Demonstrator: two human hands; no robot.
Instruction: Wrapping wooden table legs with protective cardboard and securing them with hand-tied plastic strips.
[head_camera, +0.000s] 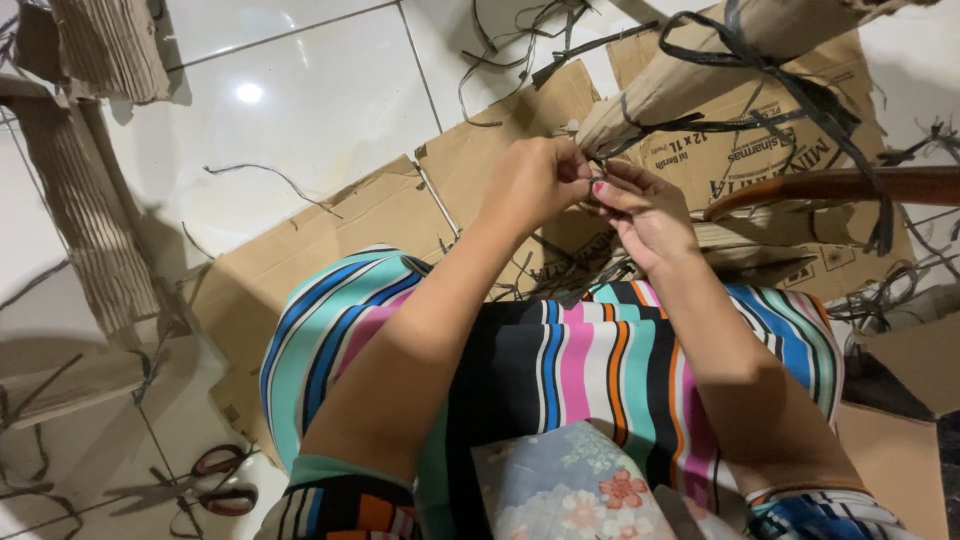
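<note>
**Hands pinch a dark strip at the cardboard roll**

Head view: your left hand and right hand meet above your knees, fingertips touching, both pinched narrow on a thin dark strip where it wraps the lower end of a rolled cardboard tube. The tube slants up toward the top right corner of the floor, bound with more dark strips (some hang loose). Under it lies a flattened cardboard sheet, spread on the white tiled floor. A curved brown wooden piece reaches in from the right edge. Your lap wears a striped skirt. Red-handled scissors lie near the floor's bottom left corner, well apart from both hands.
</note>
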